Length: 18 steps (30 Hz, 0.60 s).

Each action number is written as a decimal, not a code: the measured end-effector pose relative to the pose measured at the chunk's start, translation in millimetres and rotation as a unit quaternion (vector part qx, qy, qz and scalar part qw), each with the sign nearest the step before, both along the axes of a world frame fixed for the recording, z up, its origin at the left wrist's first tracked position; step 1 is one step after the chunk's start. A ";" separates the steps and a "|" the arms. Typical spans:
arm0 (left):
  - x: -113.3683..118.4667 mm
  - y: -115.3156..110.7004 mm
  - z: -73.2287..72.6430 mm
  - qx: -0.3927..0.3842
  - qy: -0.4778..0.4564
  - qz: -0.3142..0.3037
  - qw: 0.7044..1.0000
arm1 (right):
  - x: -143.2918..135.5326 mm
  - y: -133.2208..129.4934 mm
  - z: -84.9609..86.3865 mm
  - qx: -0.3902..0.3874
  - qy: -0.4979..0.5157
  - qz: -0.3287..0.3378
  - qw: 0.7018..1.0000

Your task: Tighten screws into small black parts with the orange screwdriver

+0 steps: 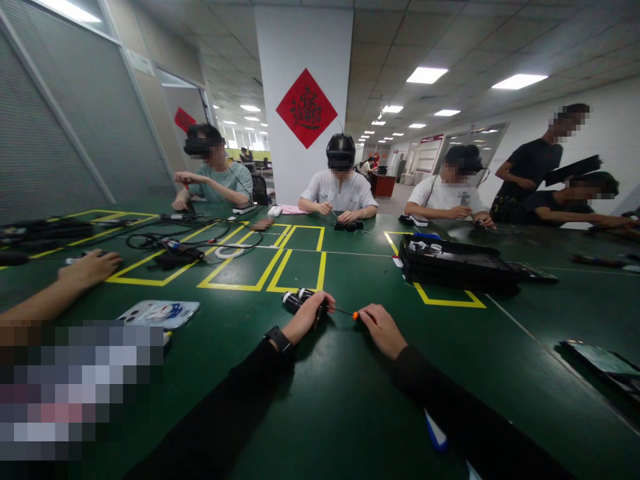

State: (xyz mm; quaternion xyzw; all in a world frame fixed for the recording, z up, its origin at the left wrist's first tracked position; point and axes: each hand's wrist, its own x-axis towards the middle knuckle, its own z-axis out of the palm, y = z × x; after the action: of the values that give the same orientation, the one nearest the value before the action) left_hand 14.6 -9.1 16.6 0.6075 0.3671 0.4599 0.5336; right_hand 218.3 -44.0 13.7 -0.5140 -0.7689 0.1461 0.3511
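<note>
My left hand, with a black watch on its wrist, is closed around a black part with cylindrical ends just above the green table. Much of that part is hidden behind my fingers. In my right hand is a screwdriver with an orange piece at the front of its handle. Its thin dark shaft points left and reaches to the fingers of my left hand. Whether the tip sits in a screw cannot be made out.
Yellow tape outlines mark the green table. Black trays are stacked at right, cables lie at left, and a phone case is nearer. A co-worker's hand rests at far left; several people sit opposite.
</note>
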 end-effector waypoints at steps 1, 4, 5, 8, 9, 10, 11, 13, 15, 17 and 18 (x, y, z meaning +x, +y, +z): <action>-0.2 0.4 -0.5 0.000 -0.002 -0.001 1.000 | 0.4 0.1 -0.2 -0.001 -0.003 0.003 1.000; -1.4 1.2 -1.4 0.004 -0.013 -0.014 1.000 | 1.0 -0.6 0.1 -0.002 0.002 0.009 1.000; -1.7 1.2 -1.5 0.007 -0.016 -0.018 1.000 | 1.0 -1.2 0.4 -0.003 0.007 0.009 1.000; -1.9 0.7 -0.8 0.010 -0.017 -0.017 1.000 | -0.2 -2.8 1.0 0.000 0.022 -0.003 1.000; -1.8 0.4 -0.5 0.010 -0.015 -0.014 1.000 | -0.7 -3.2 1.1 0.002 0.024 -0.008 1.000; -1.7 0.2 -0.3 0.008 -0.012 -0.011 1.000 | -1.3 -3.5 1.3 0.003 0.026 -0.011 1.000; -1.6 0.0 -0.2 0.008 -0.010 -0.010 1.000 | -1.9 -3.7 1.5 0.003 0.027 -0.012 1.000; -1.6 0.0 -0.6 0.009 -0.006 -0.012 1.000 | -2.7 -3.9 2.2 -0.001 0.034 -0.009 0.999; -1.8 0.2 -1.3 0.013 -0.009 -0.017 1.000 | -2.9 -3.7 3.0 -0.004 0.039 -0.007 0.999; -1.9 0.3 -1.8 0.016 -0.014 -0.019 1.000 | -2.5 -3.2 3.6 -0.007 0.037 -0.007 0.999; -1.9 0.3 -1.8 0.017 -0.016 -0.019 1.000 | -2.2 -2.9 3.7 -0.009 0.033 -0.006 0.999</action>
State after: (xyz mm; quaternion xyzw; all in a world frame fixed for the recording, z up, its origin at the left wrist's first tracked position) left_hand 12.6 -8.8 14.8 0.6163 0.3392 0.4655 0.5371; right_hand 216.1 -46.9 17.3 -0.5169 -0.7524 0.1679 0.3722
